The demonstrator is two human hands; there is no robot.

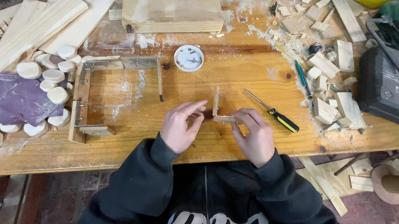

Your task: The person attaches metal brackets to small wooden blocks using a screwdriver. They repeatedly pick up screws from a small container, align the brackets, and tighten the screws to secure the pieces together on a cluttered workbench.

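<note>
I saw the long, sawdust-strewn wooden workbench [237, 69] first, with a thick pale timber block [172, 10] at its far edge and flat pale planks [46, 22] in the far left corner. A three-sided wooden frame with metal corner brackets [90, 98] lay left of centre, beside round wooden discs [53, 76]. Near the middle of the front edge stood a small L-shaped wooden piece [217, 113]. My right hand [254, 137] gripped its flat arm, fingers closed on it; my left hand [181, 124] touched its corner with pinched fingertips. A yellow-and-black-handled screwdriver [273, 113] lay just to the right, and a white round dish of screws [189, 58] sat behind.
</note>
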